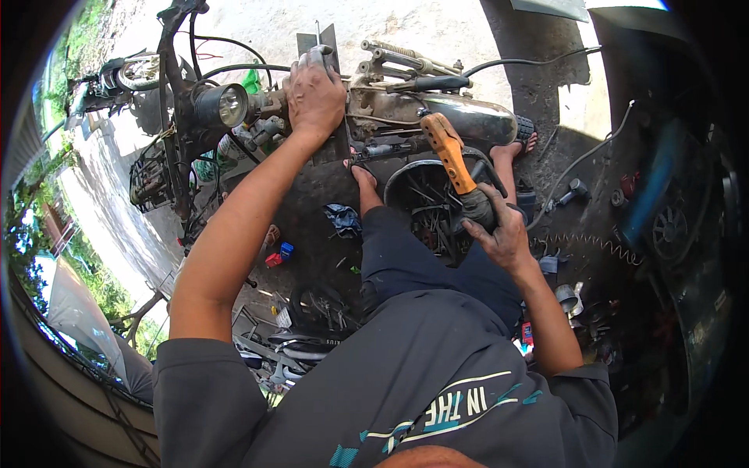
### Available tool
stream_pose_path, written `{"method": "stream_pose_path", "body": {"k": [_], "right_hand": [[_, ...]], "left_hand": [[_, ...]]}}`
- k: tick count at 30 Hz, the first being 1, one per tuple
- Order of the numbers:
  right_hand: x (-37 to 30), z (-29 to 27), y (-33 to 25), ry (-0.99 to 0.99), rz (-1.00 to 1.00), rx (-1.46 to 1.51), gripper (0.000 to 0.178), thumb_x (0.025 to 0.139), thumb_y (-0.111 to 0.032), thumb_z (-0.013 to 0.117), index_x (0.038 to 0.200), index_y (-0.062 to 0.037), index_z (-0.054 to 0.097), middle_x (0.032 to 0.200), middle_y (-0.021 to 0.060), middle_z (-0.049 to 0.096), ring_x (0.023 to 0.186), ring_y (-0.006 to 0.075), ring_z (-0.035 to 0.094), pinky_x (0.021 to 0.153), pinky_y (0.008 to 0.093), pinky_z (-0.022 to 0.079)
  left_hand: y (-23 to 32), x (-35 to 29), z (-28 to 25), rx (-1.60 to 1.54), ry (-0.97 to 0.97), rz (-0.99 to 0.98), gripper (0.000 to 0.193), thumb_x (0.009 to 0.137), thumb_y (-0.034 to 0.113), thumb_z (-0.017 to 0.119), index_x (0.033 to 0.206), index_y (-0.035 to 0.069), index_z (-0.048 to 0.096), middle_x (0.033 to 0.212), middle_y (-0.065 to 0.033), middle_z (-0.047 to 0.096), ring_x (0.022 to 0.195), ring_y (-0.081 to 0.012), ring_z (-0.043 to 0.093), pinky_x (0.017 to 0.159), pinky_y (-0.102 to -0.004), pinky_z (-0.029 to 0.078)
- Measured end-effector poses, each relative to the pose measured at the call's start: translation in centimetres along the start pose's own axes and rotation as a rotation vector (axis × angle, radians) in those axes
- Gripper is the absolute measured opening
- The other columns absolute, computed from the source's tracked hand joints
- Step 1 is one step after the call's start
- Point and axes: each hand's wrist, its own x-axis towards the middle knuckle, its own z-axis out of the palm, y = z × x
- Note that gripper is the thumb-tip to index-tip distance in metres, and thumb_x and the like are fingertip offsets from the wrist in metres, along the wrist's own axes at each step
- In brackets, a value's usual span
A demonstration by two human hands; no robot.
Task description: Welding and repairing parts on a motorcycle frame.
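My left hand [314,100] is closed over a dark flat metal bar [338,148] that crosses the motorcycle's front end. A thin upright rod [317,33] rises beside its fingertips; the fingers hide exactly how they grip. In my right hand [499,232] is what looks like a welding electrode holder [449,152], with an orange slotted body and a dark grip. Its orange end points up and left, toward the curved metal mudguard [476,117], and appears apart from it. The round headlight [232,105] lies left of my left hand.
Metal fork tubes [398,56] and a cable [538,61] lie beyond the mudguard. A spoked wheel [429,210] is between my legs. On the dark floor are a coiled hose [597,243], a crumpled blue cloth [343,220] and small red and blue items [278,254].
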Motion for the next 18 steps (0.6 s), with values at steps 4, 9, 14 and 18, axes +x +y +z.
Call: {"method": "stream_pose_path", "body": {"k": [4, 9, 14, 18], "right_hand": [[-0.1, 2.3, -0.5, 0.032, -0.001, -0.043, 0.064, 0.091, -0.024, 0.087, 0.144, -0.004, 0.057, 0.101, 0.0234, 0.078, 0.097, 0.0402, 0.079, 0.081, 0.045, 0.062], [-0.5, 3.1, -0.1, 0.046, 0.041, -0.053, 0.061, 0.093, -0.028, 0.086, 0.142, -0.0048, 0.058, 0.099, 0.0219, 0.078, 0.095, 0.0404, 0.079, 0.078, 0.0452, 0.062], [-0.3, 3.4, 0.2, 0.028, 0.059, -0.076, 0.061, 0.093, -0.031, 0.085, 0.142, -0.0062, 0.058, 0.098, 0.0209, 0.078, 0.094, 0.0406, 0.079, 0.077, 0.0456, 0.061], [0.0, 3.8, 0.2, 0.028, 0.066, -0.095, 0.061, 0.094, -0.034, 0.084, 0.142, -0.0068, 0.058, 0.096, 0.0202, 0.078, 0.092, 0.0398, 0.079, 0.076, 0.0457, 0.062]], "left_hand": [[-0.1, 0.0, 0.1, -0.005, 0.021, 0.005, 0.039, 0.102, 0.026, 0.057, 0.134, 0.004, 0.063, 0.132, -0.0209, 0.067, 0.128, -0.0395, 0.061, 0.108, -0.0553, 0.045], [-0.4, 0.0, 0.3, 0.056, 0.001, 0.003, 0.04, 0.102, 0.025, 0.057, 0.135, 0.003, 0.062, 0.134, -0.0219, 0.067, 0.131, -0.0398, 0.06, 0.11, -0.0553, 0.044], [-0.4, 0.1, 0.4, 0.065, 0.091, 0.061, 0.034, 0.103, 0.027, 0.057, 0.109, -0.005, 0.069, 0.117, -0.0272, 0.07, 0.117, -0.045, 0.063, 0.101, -0.0554, 0.048], [-0.3, 0.1, 0.4, 0.081, 0.026, 0.015, 0.035, 0.103, 0.027, 0.056, 0.121, -0.001, 0.066, 0.126, -0.0257, 0.068, 0.124, -0.0432, 0.061, 0.106, -0.0554, 0.046]]}}
